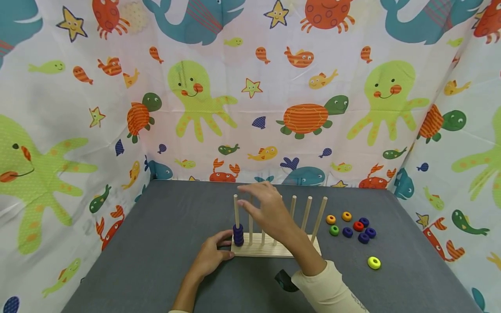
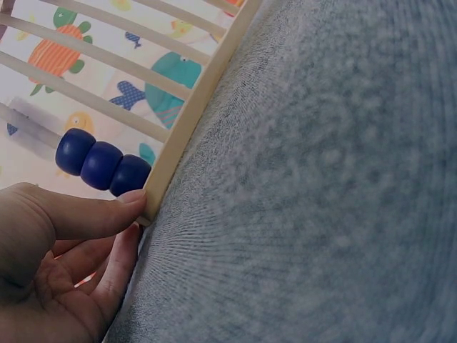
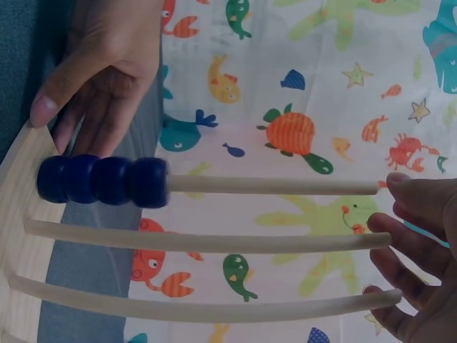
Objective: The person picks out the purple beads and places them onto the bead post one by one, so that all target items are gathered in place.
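A wooden peg rack [image 1: 274,251] with a row of upright pegs stands on the table. Dark blue beads [image 1: 238,235] are stacked low on its leftmost peg [image 3: 271,184]. In the left wrist view three blue beads [image 2: 101,164] show clearly, with a bluish blur higher on that peg. My left hand [image 1: 211,256] pinches the left end of the base between thumb and fingers. My right hand [image 1: 270,208] is at the top of the leftmost peg, thumb and fingers apart, with no bead between them. Its forearm hides part of the middle pegs in the head view.
Right of the rack lie loose beads: blue [image 1: 347,232], red [image 1: 358,226], green [image 1: 334,230], orange [image 1: 346,216] and, nearer, yellow [image 1: 374,263]. A black object [image 1: 285,280] shows beside the right sleeve. A sea-animal cloth [image 1: 250,121] hangs behind the grey table [image 1: 180,208].
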`<state>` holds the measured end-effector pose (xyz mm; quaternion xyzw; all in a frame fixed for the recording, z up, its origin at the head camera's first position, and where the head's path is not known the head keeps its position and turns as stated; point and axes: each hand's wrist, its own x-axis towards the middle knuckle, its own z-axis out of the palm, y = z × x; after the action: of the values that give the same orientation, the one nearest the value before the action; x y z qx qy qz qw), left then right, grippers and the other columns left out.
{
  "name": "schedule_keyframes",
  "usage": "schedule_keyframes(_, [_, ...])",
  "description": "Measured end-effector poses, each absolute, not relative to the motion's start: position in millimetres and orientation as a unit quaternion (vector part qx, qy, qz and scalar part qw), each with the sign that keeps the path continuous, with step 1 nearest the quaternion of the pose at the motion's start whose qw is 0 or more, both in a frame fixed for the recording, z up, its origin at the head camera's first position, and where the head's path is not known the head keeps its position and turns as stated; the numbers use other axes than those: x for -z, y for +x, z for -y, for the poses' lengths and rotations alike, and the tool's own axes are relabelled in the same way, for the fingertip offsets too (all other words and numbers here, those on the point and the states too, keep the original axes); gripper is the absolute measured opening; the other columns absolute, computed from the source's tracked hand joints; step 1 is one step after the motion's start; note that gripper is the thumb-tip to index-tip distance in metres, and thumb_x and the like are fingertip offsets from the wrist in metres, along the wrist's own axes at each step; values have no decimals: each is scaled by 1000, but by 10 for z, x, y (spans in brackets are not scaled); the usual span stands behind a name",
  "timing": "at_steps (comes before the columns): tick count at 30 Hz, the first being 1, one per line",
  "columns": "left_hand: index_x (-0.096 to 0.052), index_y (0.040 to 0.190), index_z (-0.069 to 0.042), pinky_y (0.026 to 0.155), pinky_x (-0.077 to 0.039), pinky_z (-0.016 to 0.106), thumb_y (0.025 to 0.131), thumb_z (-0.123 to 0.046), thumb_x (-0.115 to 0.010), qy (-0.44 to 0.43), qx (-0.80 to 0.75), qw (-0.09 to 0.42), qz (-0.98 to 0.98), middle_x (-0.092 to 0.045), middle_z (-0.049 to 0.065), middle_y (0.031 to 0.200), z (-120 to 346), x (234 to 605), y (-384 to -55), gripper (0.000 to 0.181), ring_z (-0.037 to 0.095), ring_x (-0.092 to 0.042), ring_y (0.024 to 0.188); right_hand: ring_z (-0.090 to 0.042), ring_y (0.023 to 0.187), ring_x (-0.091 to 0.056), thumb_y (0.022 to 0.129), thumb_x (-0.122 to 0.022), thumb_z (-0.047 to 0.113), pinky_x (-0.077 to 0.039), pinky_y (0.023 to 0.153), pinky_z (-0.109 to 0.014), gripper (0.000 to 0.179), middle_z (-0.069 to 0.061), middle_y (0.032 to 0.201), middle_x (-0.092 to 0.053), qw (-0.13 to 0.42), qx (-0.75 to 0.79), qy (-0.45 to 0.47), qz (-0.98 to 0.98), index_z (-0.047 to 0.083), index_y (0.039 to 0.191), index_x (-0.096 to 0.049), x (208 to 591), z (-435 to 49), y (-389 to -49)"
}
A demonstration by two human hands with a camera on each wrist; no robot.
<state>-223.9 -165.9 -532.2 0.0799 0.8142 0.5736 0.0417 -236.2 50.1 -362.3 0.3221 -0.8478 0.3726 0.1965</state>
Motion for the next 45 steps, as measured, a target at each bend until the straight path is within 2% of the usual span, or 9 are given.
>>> schedule_keyframes(6, [-61, 147, -6, 102, -54, 52, 84, 1, -81, 79, -578, 37, -811, -66, 16, 144, 1657, 5308, -2229, 67, 33, -67, 127, -26, 123, -64, 96, -79, 17, -46, 114, -53, 35, -5, 130, -75, 231, -360, 334, 840, 11, 130, -75, 3589, -598, -2352])
schedule_keyframes(11, [-61, 147, -5, 102, -54, 53, 83, 2, -81, 76, -588, 35, -804, -66, 17, 144, 1643, 5297, -2210, 68, 34, -67, 127, -26, 121, -64, 96, -80, 16, -48, 112, -54, 33, -5, 128, -75, 257, -367, 325, 833, 10, 128, -76, 3589, -725, -2320])
schedule_keyframes(18, [-61, 148, -5, 103, -53, 54, 83, 2, -81, 75, -585, 35, -807, -65, 17, 145, 1644, 5296, -2207, 68, 35, -67, 127, -25, 119, -65, 94, -82, 12, -55, 101, -50, 31, -5, 124, -76, 296, -374, 308, 823, 9, 124, -77, 3605, -952, -2288])
schedule_keyframes(21, [-60, 148, -4, 102, -54, 54, 84, 2, -81, 74, -585, 37, -807, -64, 18, 146, 1646, 5292, -2200, 68, 35, -66, 128, -25, 118, -66, 92, -83, 10, -54, 101, -51, 32, -5, 122, -77, 311, -380, 300, 818, 9, 123, -78, 3614, -1058, -2264])
schedule_keyframes(23, [-59, 149, -4, 102, -54, 54, 84, 2, -81, 74, -585, 39, -807, -63, 19, 147, 1646, 5292, -2195, 68, 36, -66, 128, -25, 117, -66, 91, -84, 8, -51, 108, -52, 32, -5, 121, -77, 318, -385, 294, 815, 8, 122, -78, 3614, -1126, -2244])
schedule_keyframes(27, [-59, 149, -3, 102, -54, 53, 85, 1, -80, 74, -584, 41, -808, -62, 19, 148, 1646, 5289, -2191, 68, 37, -65, 129, -24, 114, -68, 89, -85, 6, -50, 109, -33, 33, -4, 118, -78, 340, -386, 280, 811, 8, 121, -79, 3633, -1271, -2213])
schedule_keyframes(30, [-60, 149, -5, 102, -55, 52, 85, 1, -80, 73, -580, 40, -810, -63, 18, 147, 1645, 5287, -2196, 67, 36, -65, 129, -22, 107, -68, 87, -85, 3, -48, 96, -15, 34, -5, 115, -78, 363, -380, 271, 807, 8, 119, -79, 3653, -1388, -2202])
schedule_keyframes(37, [-60, 149, -6, 103, -54, 50, 86, 0, -80, 71, -570, 40, -817, -63, 16, 147, 1648, 5288, -2217, 67, 34, -66, 129, -18, 104, -67, 87, -83, -2, -48, 93, -16, 36, -7, 114, -77, 387, -401, 242, 794, 6, 122, -77, 3686, -1663, -2147])
schedule_keyframes(45, [-59, 149, -3, 101, -55, 53, 84, 2, -81, 70, -580, 41, -810, -63, 19, 147, 1643, 5289, -2208, 68, 36, -65, 129, -5, 95, -64, 91, -81, 0, -49, 83, -9, 34, -6, 111, -78, 393, -401, 183, 807, 7, 124, -78, 3751, -1979, -2114])
